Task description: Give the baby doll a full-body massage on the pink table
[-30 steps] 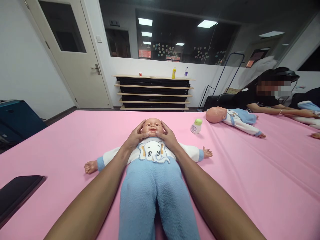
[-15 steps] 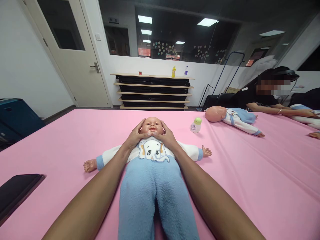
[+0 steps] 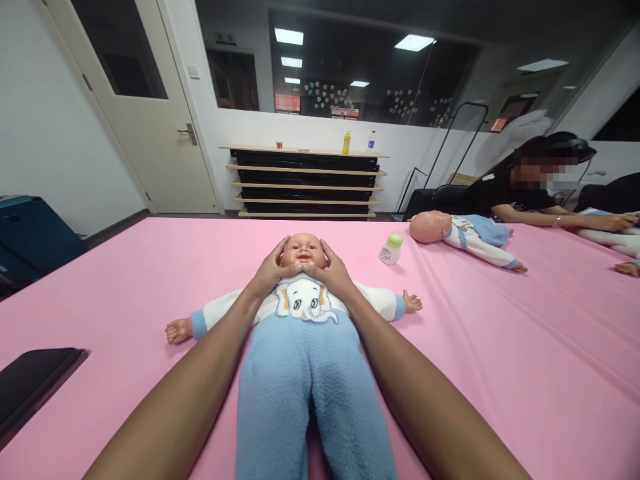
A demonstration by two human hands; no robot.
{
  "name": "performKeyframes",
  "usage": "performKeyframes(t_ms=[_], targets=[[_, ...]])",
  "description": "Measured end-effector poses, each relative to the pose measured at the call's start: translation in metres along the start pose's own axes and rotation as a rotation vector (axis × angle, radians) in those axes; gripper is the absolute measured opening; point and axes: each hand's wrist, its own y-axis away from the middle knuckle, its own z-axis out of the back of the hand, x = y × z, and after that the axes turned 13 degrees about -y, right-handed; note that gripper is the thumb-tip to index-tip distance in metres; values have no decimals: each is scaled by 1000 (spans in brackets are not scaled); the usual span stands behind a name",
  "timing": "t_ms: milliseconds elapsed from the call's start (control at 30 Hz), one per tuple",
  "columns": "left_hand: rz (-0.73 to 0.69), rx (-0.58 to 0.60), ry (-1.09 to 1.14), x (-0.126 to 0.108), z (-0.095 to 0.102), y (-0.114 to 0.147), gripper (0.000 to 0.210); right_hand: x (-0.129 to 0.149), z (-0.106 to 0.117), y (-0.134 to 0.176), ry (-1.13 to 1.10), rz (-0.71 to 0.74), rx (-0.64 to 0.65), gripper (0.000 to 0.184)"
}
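A baby doll [image 3: 280, 360] lies on its back on the pink-covered table [image 3: 135, 280], its head away from me and its arms stretched out sideways. It wears a white top with an elephant face and fuzzy light blue trousers. My left hand [image 3: 271, 271] cups one side of the doll's head, fingers along the cheek and thumb under the chin. On the other side, my right hand [image 3: 334, 271] holds the head the same way, the thumbs nearly meeting below the mouth. Right of the head stands a small white bottle [image 3: 390, 253] with a green cap.
A second doll [image 3: 430, 227] lies at the far right, near a person in black [image 3: 505, 193] whose arms rest on the table. A dark flat object [image 3: 37, 383] lies at the left edge. Beyond the table are stacked boards [image 3: 305, 175] and a blue suitcase [image 3: 35, 233].
My hands keep their hold on the doll's head with no clear movement. At the far right, the other person's hand has shifted slightly.
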Motion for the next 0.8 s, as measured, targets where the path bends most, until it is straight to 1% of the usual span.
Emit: performKeyframes(t_ms=[133, 200, 300, 333, 367, 467, 500, 533, 700, 733, 800], targets=[[9, -13, 42, 3, 3, -3, 96, -2, 2, -3, -74, -17, 8, 101], [42, -23, 94, 5, 4, -5, 90, -5, 4, -6, -110, -25, -13, 91], [73, -57, 152, 6, 5, -6, 73, -8, 5, -9, -145, -41, -68, 72], [67, -60, 152, 6, 5, -6, 72, -8, 5, -8, -138, -38, -72, 71], [54, -52, 138, 6, 4, -5, 75, -7, 4, -7, -119, -29, -63, 75], [17, 0, 55, 4, 3, -3, 96, -4, 1, -2, -38, 12, -7, 102], [13, 8, 31, 4, 2, -3, 101, -2, 1, -1, -25, 16, 3, 108], [13, 13, 16, 3, 2, -2, 103, -1, 0, 0, -20, 15, 9, 111], [22, 21, 64, 3, 3, -3, 98, -1, 2, -2, -71, -10, 11, 104], [29, 19, 91, 3, 3, -4, 94, -2, 3, -4, -81, -14, 2, 102], [54, -6, 142, 4, 3, -4, 81, -5, 4, -6, -109, -22, -22, 91]])
